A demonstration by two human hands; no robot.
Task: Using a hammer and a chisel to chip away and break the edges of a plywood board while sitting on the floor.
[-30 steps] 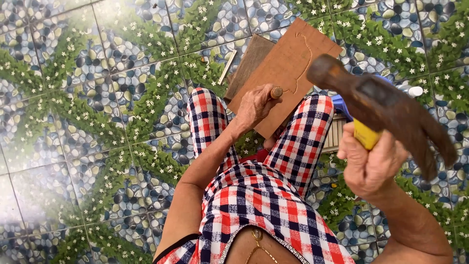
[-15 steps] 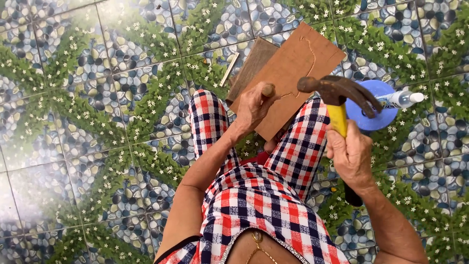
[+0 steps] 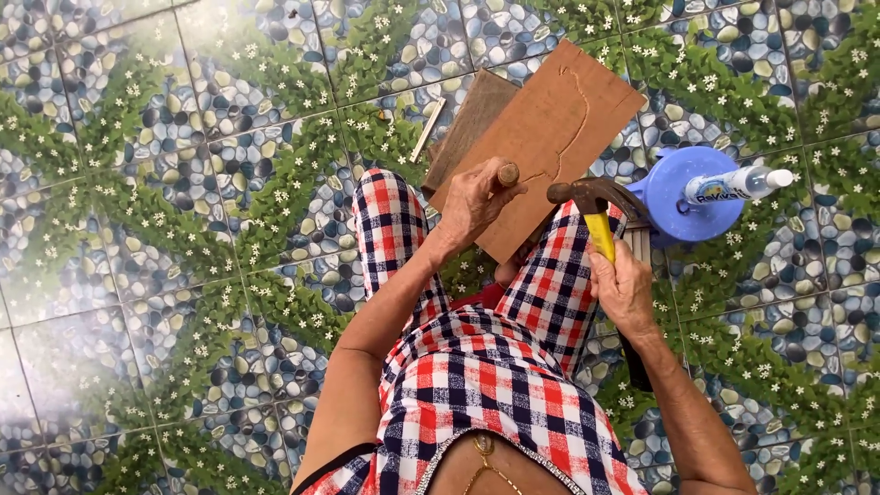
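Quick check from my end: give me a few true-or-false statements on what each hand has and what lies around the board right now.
1. The right hand grips a hammer by its yellow handle. True.
2. The left hand lies flat and empty on the floor. False: it holds a wooden-handled tool upright against the brown board.
3. The hammer head is close beside the top of that tool. True.
4. The board rests on a workbench. False: it lies over the person's checked-trousered legs and the patterned tile floor.
5. A blue round thing with a bottle lying on it sits right of the board. True.
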